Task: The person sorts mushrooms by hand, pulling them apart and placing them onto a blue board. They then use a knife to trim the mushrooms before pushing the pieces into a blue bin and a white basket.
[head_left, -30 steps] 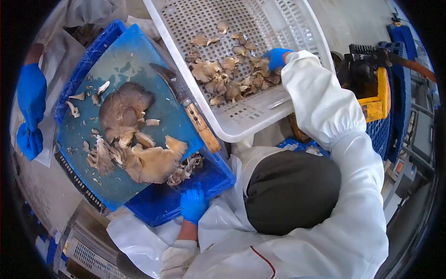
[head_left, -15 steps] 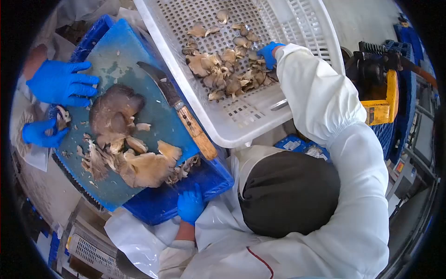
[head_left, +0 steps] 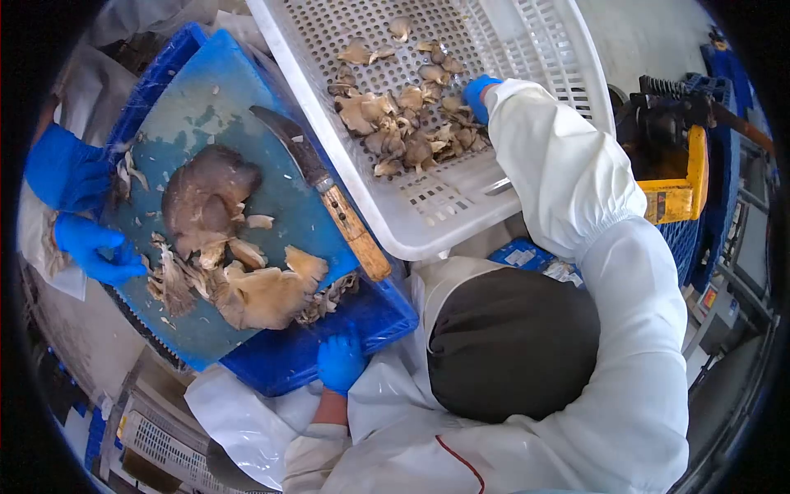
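Drawn back to the left edge of the board (head_left: 206,99) since half a second ago: a co-worker's upper glove (head_left: 66,169), no longer spread flat, with the lower glove (head_left: 90,247) curled just beneath it. Mid-board, a dark cluster (head_left: 206,198), with pale pieces (head_left: 263,292) toward the near edge. Along the right edge, a knife (head_left: 325,189), handle toward the near corner. Left hand (head_left: 341,362) laid on the near wall of the crate (head_left: 280,358), grip impossible to judge. Right hand (head_left: 477,86) inside the basket (head_left: 428,222) at its right side, touching the mushrooms (head_left: 403,123), mostly hidden by the sleeve, so open or closed cannot be told.
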Motion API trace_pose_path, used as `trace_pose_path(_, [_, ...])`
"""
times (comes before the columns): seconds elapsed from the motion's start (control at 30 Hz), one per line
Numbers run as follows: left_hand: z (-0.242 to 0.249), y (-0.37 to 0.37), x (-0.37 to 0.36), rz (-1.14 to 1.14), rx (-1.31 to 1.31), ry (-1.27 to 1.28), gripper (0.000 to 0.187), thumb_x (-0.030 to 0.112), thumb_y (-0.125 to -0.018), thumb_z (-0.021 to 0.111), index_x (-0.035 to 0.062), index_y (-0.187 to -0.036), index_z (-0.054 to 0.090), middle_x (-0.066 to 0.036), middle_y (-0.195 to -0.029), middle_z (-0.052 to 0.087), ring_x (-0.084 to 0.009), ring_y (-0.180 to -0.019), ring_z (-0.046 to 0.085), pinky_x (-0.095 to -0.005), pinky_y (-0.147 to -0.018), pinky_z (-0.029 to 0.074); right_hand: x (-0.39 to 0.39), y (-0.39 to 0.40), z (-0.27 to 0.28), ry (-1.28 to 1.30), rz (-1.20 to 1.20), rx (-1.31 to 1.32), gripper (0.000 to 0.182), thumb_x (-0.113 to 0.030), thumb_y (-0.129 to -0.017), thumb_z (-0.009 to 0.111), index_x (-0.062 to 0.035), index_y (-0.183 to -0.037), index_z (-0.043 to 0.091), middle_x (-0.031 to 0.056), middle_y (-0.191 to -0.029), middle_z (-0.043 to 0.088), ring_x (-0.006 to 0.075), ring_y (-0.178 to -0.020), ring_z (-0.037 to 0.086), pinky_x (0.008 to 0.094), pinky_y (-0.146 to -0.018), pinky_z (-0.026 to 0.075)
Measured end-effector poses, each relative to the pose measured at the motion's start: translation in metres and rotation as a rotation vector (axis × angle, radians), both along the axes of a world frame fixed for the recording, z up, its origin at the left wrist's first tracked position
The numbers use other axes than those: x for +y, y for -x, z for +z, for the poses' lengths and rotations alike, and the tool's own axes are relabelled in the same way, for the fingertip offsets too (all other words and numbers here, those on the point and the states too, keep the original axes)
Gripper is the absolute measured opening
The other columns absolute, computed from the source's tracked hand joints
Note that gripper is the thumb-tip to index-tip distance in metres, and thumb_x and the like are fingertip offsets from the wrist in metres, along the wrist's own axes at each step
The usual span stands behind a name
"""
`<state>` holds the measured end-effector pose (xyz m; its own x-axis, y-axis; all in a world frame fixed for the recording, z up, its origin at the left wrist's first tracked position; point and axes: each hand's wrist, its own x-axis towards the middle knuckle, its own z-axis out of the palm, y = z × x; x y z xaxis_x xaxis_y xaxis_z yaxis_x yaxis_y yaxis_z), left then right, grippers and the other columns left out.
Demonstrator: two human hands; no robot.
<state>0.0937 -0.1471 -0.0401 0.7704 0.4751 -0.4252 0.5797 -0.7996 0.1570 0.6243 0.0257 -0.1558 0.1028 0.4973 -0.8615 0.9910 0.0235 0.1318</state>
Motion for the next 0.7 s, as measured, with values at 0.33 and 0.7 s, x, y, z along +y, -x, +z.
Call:
trace_pose_path(0.33, [0.012, -0.009, 0.004, 0.038, -0.062, -0.026, 0.043, 0.023, -0.067, 0.055, 0.002, -0.105, 0.055, -0.007, -0.072, 0.049, -0.0211, -0.066, 0.048, -0.0346, -0.056, 0.038, -0.021, -0.083, 0.053, -0.467, -1.194, 0.635, 0.027, -0.014, -0.068, 0.062, -0.0022, -0.092, 0.06, 0.0077, -0.069, 0.06, 0.0152, -0.053, 0.056, 0.029, -0.045, 0.045])
trace_pose_path(0.7, [0.016, -0.01, 0.009, 0.052, -0.116, -0.004, 0.045, 0.022, -0.066, 0.055, -0.0006, -0.105, 0.054, -0.008, -0.073, 0.05, -0.0213, -0.065, 0.049, -0.0339, -0.057, 0.038, -0.018, -0.035, 0.027, -0.639, -0.547, 0.25, 0.071, -0.025, -0.058, 0.07, -0.009, -0.122, 0.045, 0.02, -0.111, 0.054, 0.0337, -0.098, 0.054, 0.0388, -0.086, 0.045])
